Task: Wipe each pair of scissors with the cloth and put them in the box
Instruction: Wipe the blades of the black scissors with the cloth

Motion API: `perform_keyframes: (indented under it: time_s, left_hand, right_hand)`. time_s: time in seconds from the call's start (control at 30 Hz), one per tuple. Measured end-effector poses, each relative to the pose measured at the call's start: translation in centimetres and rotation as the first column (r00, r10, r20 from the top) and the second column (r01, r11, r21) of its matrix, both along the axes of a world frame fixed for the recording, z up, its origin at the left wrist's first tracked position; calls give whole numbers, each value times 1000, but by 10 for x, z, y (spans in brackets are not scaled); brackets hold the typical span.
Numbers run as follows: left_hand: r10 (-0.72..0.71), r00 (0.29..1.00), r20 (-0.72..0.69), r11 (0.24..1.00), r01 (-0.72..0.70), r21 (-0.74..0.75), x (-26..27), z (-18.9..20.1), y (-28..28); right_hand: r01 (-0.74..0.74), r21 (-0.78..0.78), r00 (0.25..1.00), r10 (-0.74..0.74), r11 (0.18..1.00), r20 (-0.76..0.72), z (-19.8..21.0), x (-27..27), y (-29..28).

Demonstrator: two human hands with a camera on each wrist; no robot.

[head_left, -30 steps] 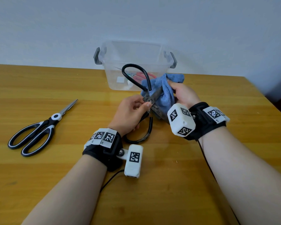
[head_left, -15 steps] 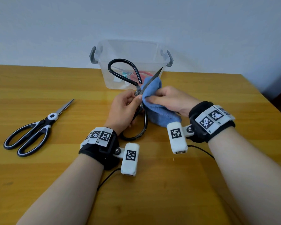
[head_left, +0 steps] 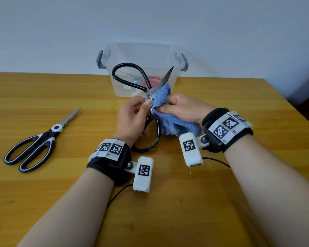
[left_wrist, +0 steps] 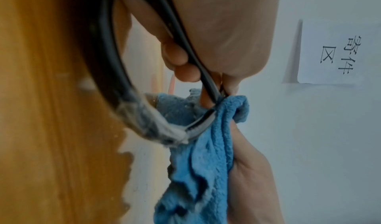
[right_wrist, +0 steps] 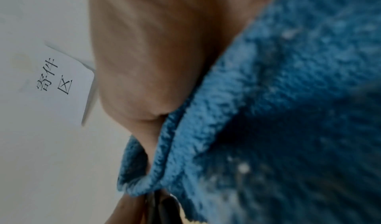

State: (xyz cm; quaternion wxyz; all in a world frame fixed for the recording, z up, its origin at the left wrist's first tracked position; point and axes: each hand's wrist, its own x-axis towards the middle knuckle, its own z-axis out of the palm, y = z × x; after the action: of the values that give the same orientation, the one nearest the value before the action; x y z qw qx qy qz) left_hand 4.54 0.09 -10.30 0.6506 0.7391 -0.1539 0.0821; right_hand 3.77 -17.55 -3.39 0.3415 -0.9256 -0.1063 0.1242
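Scissors (head_left: 146,104) pinched at pivot by left hand (head_left: 132,120); right hand (head_left: 182,109), gripping cloth (head_left: 169,120), has slid down (blade tip now bare): wiping continues.

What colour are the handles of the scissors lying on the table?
The scissors have black handles with white edging, seen best in the head view.

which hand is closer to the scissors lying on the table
Left. The left hand is just right of the scissors on the table, holding the black-handled scissors; the right hand, holding the cloth, is farther right.
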Motion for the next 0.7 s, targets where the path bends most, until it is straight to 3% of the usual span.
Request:
perform_keyframes:
  time_s: [0.27,0.53,0.7]
  left_hand:
    - [27,999,-41,998,-29,-57,1,0,0]
    - [29,999,-35,1000,-30,-3,2,0,-1]
    - [84,996,-30,996,-85,-21,-3,7,1]
  right_hand:
    - [33,19,999,-33,999,-24,-6,-12,-24]
    - [164,94,986,-161,982,-36,-34,-29,-46]
    - [259,160,963,-242,953,-121,-25,-46,-61]
